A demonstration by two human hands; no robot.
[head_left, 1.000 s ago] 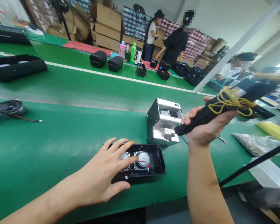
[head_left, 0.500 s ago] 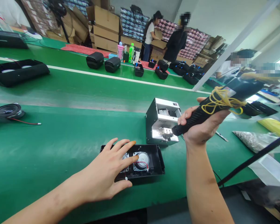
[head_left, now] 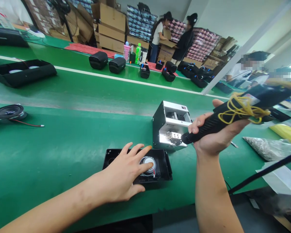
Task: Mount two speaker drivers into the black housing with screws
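My left hand (head_left: 124, 173) lies flat with fingers spread on a black speaker panel (head_left: 163, 166) on the green table. One round speaker driver (head_left: 149, 162) shows beside my fingers; the other is hidden under my palm. My right hand (head_left: 214, 137) is closed around a black electric screwdriver (head_left: 229, 115) wrapped with yellow cord, held tilted. Its tip points at the front of a silver screw feeder box (head_left: 169, 127) just behind the panel.
A loose speaker driver (head_left: 9, 111) with a red wire lies at the far left. A long black housing (head_left: 23, 72) sits on the belt behind. Small black speakers (head_left: 108, 61), bottles and cartons stand further back, where other people work. A bag of screws (head_left: 269, 149) lies right.
My left hand has slid right and now covers the left driver. The screwdriver tip has moved slightly closer to the feeder's front.
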